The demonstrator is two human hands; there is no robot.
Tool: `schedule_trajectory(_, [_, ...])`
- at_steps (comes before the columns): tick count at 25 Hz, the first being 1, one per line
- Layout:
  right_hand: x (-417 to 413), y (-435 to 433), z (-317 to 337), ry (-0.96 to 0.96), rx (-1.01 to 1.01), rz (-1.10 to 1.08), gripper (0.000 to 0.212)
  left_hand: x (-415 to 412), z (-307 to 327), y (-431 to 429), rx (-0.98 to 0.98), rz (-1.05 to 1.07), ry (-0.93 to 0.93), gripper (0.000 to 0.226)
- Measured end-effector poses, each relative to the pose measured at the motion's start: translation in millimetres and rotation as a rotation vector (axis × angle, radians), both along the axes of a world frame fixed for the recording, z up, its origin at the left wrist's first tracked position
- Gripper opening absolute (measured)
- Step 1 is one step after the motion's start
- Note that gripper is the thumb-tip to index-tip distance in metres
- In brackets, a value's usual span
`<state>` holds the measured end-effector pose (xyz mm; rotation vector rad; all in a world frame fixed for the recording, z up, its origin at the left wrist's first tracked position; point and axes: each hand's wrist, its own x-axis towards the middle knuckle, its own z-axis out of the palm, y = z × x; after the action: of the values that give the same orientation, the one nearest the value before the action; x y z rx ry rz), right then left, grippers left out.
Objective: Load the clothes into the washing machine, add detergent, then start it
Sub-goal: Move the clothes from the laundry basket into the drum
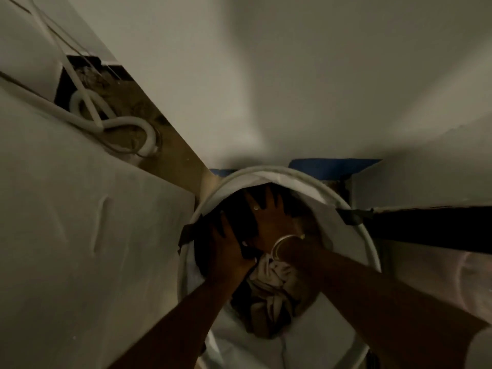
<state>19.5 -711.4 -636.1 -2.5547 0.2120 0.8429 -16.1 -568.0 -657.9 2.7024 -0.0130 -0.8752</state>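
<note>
Clothes (pixel 269 294) sit heaped in the round white hamper (pixel 370 251) below you, a pale crumpled piece on top and a dark garment (pixel 239 217) toward the far rim. Your left hand (pixel 229 246) lies against the near side of that dark garment, fingers curled round its edge, though in this dim light you cannot tell how firmly it grips. Your right hand (pixel 269 214), ringed and with a bangle (pixel 285 245) at the wrist, is spread wide and flat on top of the same garment, pressing rather than holding. The washing machine is not clearly in view, so the loading is, by the look of it, only starting. To lift well, close the right fingers into the cloth, and scoop from beneath with the left so the bundle comes up whole. Watch the dark flap draped over the rim on the left; it may drag or snag. Gather loose ends before you raise anything.
</note>
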Motion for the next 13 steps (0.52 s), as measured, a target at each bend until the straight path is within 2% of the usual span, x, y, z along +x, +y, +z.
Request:
schedule_trajectory(2, [7,4,-21,0.022,-0.027,0.103,0.12,10,-8,-1,0.008,-0.032,0.006,0.143])
schedule_trajectory(4, [7,6,-38,0.109,-0.053,0.182,0.118,14,-23,-1,0.031,-0.103,-0.021,0.134])
schedule_trajectory(6, [4,7,-54,0.165,-0.055,0.124,0.091,13,-38,3,0.001,-0.113,-0.036,0.108])
schedule_trajectory(8, [-2,7,-63,0.106,-0.072,0.128,0.053,19,-45,11,-0.023,-0.061,0.018,0.075])
schedule_trajectory(9, [-6,7,-59,0.071,-0.068,0.118,0.041,22,-40,13,0.002,-0.073,0.067,0.058])
schedule_trajectory(11, [-14,3,-47,0.035,-0.011,0.01,0.031,26,-21,14,0.071,-0.14,0.066,0.031])
schedule_trajectory(13, [-23,-5,-19,0.021,0.049,-0.136,0.026,25,10,13,0.06,-0.195,0.026,0.027])
